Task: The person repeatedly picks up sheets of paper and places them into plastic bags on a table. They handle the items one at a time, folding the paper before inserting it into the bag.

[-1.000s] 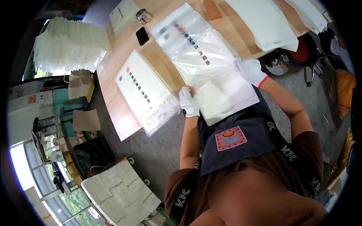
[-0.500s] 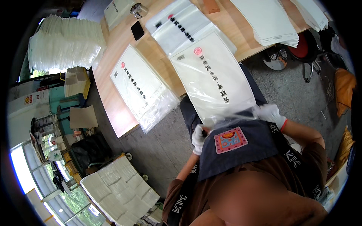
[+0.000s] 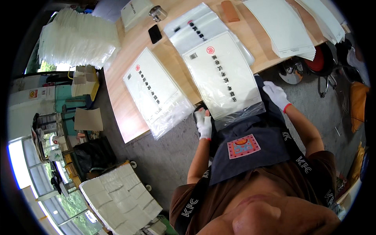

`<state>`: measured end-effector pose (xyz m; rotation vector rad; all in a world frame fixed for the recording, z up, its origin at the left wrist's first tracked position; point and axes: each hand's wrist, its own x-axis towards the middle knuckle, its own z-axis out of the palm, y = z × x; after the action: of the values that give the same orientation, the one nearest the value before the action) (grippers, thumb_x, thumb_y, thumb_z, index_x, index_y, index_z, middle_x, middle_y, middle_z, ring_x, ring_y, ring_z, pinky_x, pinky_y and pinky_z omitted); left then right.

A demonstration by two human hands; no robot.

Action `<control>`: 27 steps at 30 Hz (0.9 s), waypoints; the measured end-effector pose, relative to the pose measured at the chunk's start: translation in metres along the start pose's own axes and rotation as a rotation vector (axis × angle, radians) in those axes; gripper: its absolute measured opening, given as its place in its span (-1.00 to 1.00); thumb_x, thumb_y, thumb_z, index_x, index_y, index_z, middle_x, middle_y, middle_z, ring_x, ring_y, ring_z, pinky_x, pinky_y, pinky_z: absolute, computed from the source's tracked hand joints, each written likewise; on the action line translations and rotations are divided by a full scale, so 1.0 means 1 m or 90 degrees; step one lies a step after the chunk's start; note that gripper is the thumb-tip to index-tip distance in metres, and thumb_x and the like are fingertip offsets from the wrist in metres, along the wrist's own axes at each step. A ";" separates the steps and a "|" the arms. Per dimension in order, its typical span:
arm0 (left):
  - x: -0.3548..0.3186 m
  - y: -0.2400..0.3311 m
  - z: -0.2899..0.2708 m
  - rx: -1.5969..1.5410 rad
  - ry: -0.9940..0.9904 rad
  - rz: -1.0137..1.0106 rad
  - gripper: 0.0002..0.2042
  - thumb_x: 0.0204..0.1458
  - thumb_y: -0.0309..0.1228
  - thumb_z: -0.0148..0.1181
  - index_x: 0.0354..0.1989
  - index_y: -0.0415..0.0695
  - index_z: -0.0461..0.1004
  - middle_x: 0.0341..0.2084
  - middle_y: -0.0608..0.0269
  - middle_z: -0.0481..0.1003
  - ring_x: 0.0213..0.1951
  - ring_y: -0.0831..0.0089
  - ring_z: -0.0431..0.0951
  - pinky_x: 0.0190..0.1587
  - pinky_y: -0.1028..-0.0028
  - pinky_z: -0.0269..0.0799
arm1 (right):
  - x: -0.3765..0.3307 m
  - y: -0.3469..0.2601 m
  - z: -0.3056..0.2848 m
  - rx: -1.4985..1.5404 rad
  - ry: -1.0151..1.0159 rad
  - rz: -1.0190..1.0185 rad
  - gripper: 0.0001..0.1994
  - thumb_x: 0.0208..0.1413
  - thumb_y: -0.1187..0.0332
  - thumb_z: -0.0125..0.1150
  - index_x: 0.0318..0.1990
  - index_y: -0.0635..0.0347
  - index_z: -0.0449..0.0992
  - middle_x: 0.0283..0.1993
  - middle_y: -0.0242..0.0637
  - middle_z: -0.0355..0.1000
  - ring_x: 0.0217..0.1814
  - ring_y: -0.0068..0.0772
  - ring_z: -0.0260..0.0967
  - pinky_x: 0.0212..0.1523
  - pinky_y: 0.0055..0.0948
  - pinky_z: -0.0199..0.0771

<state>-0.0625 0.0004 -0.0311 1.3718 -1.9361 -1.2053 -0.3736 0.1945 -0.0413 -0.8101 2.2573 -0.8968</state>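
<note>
A white printed paper packet [image 3: 225,74] in a clear plastic bag lies across the table edge and reaches over my lap. The bag's loose clear end [image 3: 241,115] lies flat over the apron. My left hand [image 3: 204,125], in a white glove with bare fingertips, is beside the packet's lower left corner, fingers loosely raised and holding nothing visible. By its right edge, my gloved right hand [image 3: 276,94] has its fingers stretched out. To the left lies a stack of bagged packets [image 3: 154,84]; under the packet's far end are clear printed bags [image 3: 196,25].
On the wooden table [image 3: 117,105] are a phone [image 3: 154,34], a metal cup [image 3: 158,13], an orange-brown block [image 3: 230,11] and fanned white sheets [image 3: 280,27]. A tall bagged stack [image 3: 78,39] stands far left. A loaded cart [image 3: 121,197] is on the floor at lower left.
Both hands have moved away from the bag's end and forward along the packet's sides. The bag's end, bunched before, now lies flatter. The whole view has shifted slightly.
</note>
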 end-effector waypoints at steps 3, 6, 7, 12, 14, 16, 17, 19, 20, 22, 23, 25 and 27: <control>0.021 0.027 -0.005 0.104 -0.220 -0.131 -0.52 0.12 -0.30 0.09 0.13 -0.34 0.22 0.02 -0.13 0.39 0.09 0.17 0.37 0.13 0.36 0.21 | 0.020 -0.003 0.025 -0.031 -0.194 0.009 -0.58 0.18 0.03 0.02 0.02 0.15 0.41 -0.03 -0.11 0.43 0.08 -0.17 0.34 0.08 -0.34 0.28; 0.030 0.046 -0.037 -0.111 -0.094 -0.052 -0.43 0.08 -0.46 0.09 0.22 -0.47 0.07 0.19 -0.25 0.20 0.28 0.12 0.16 0.28 0.42 -0.01 | 0.020 -0.049 0.042 0.364 -0.296 -0.020 -0.70 0.20 0.24 0.06 -0.04 0.27 0.44 -0.11 -0.28 0.44 -0.04 -0.55 0.33 -0.01 -0.54 0.31; 0.033 0.087 -0.063 -0.050 -0.108 -0.007 -0.45 0.08 -0.52 0.07 0.23 -0.45 0.07 0.23 -0.25 0.14 0.30 0.12 0.11 0.29 0.41 0.00 | 0.023 -0.069 0.052 0.449 -0.314 0.005 -0.74 0.20 0.30 0.06 -0.06 0.29 0.45 -0.13 -0.33 0.44 -0.08 -0.65 0.31 -0.04 -0.59 0.31; 0.070 0.101 -0.171 0.037 0.135 -0.078 -0.37 0.07 -0.65 -0.07 0.34 -0.31 -0.12 0.30 -0.16 0.04 0.15 0.26 0.36 0.15 0.50 0.27 | 0.086 -0.200 0.135 0.398 -0.332 -0.129 -0.68 0.12 0.13 0.13 -0.41 0.26 0.44 -0.48 -0.36 0.35 -0.40 -0.57 0.26 -0.37 -0.45 0.29; 0.110 0.043 -0.228 0.111 0.139 0.060 -0.44 0.12 -0.47 0.00 0.31 -0.27 0.04 0.17 -0.12 0.27 0.01 0.33 0.44 0.02 0.47 0.33 | 0.113 -0.246 0.173 0.289 -0.335 -0.177 -0.64 0.11 0.09 0.13 -0.38 0.28 0.44 -0.46 -0.27 0.40 -0.40 -0.50 0.31 -0.34 -0.44 0.32; 0.128 0.013 -0.242 0.143 0.147 -0.034 -0.43 0.11 -0.38 0.04 0.31 -0.20 0.06 0.13 -0.13 0.30 0.01 0.28 0.44 0.04 0.39 0.33 | 0.114 -0.274 0.192 0.215 -0.339 -0.163 -0.63 0.11 0.07 0.12 -0.37 0.29 0.43 -0.46 -0.21 0.41 -0.42 -0.41 0.34 -0.34 -0.40 0.34; 0.136 -0.001 -0.248 0.160 0.152 -0.079 -0.42 0.11 -0.34 0.06 0.31 -0.16 0.08 0.11 -0.14 0.32 0.01 0.25 0.45 0.05 0.36 0.33 | 0.114 -0.286 0.198 0.179 -0.340 -0.158 -0.62 0.10 0.06 0.12 -0.36 0.30 0.43 -0.46 -0.18 0.41 -0.43 -0.37 0.35 -0.34 -0.39 0.35; 0.136 -0.066 -0.239 0.679 0.100 0.043 -0.35 0.11 -0.05 -0.01 0.34 -0.03 0.02 0.27 -0.23 0.04 0.06 -0.07 0.39 0.10 0.21 0.32 | 0.104 -0.301 0.215 0.119 -0.257 -0.173 -0.63 0.09 0.09 0.15 -0.37 0.31 0.42 -0.47 -0.16 0.43 -0.43 -0.32 0.38 -0.34 -0.35 0.36; 0.136 -0.071 -0.231 0.621 0.117 0.028 -0.35 0.12 -0.02 -0.04 0.34 -0.03 0.02 0.29 -0.23 -0.03 0.11 -0.12 0.33 0.12 0.20 0.30 | 0.101 -0.297 0.216 0.081 -0.206 -0.168 -0.63 0.08 0.10 0.16 -0.38 0.32 0.42 -0.47 -0.14 0.43 -0.44 -0.30 0.39 -0.34 -0.33 0.37; 0.136 -0.075 -0.223 0.526 0.106 -0.018 -0.34 0.12 0.02 -0.07 0.33 -0.05 0.03 0.32 -0.23 -0.09 0.20 -0.15 0.20 0.16 0.18 0.24 | 0.083 -0.276 0.210 0.211 -0.274 -0.198 -0.68 0.04 0.16 0.20 -0.37 0.31 0.43 -0.49 -0.19 0.44 -0.47 -0.38 0.40 -0.40 -0.36 0.38; 0.139 -0.064 -0.224 0.492 0.080 -0.045 -0.34 0.11 0.02 -0.06 0.33 -0.06 0.03 0.32 -0.23 -0.09 0.25 -0.14 0.13 0.19 0.16 0.20 | 0.072 -0.267 0.204 0.280 -0.306 -0.214 -0.70 0.03 0.20 0.22 -0.37 0.31 0.44 -0.50 -0.21 0.45 -0.48 -0.42 0.41 -0.43 -0.38 0.39; 0.143 -0.027 -0.217 0.610 0.040 -0.117 -0.32 0.10 0.03 -0.05 0.33 -0.07 0.04 0.33 -0.21 -0.10 0.31 -0.11 0.01 0.24 0.13 0.10 | 0.049 -0.240 0.188 0.366 -0.555 -0.049 -0.80 -0.01 0.31 0.24 -0.36 0.28 0.46 -0.50 -0.29 0.47 -0.53 -0.57 0.38 -0.53 -0.49 0.39; 0.146 0.027 -0.199 0.916 0.017 -0.206 -0.31 0.09 0.03 -0.03 0.33 -0.08 0.04 0.34 -0.17 -0.13 0.35 -0.07 -0.09 0.27 0.09 0.00 | 0.028 -0.211 0.169 0.352 -0.546 -0.038 -0.86 0.01 0.36 0.21 -0.35 0.24 0.48 -0.50 -0.35 0.48 -0.56 -0.65 0.35 -0.60 -0.59 0.34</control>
<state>0.0224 -0.2064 0.0760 2.3180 -2.6748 0.3960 -0.2086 -0.0163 0.0042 -0.7914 1.1766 -0.9021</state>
